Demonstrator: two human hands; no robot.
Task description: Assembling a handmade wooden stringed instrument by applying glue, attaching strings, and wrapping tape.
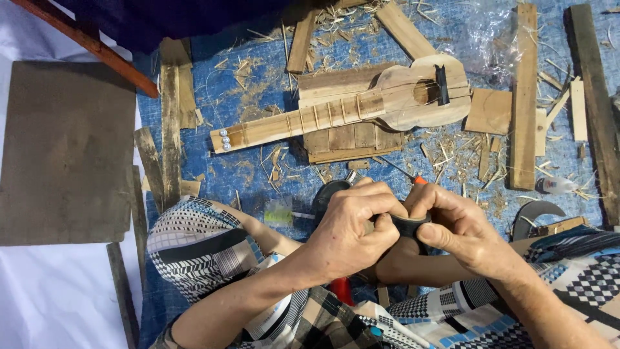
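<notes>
Counted in the head view: two hands, the left hand [349, 232] and the right hand [462, 229], both closed round one black roll of tape [408, 223]. One small wooden guitar [361, 106] lies on one blue mat [245, 174]; its neck carries five raised frets [329, 114] and its head three white pegs [224, 139]. One black bridge piece [442, 84] crosses the sound hole. One grey board [64, 152] at the far left. One curved metal blade [533, 213] at the right. One orange-handled tool [413, 178], mostly hidden. Loose wooden strips: at least eight; shavings uncountable.
</notes>
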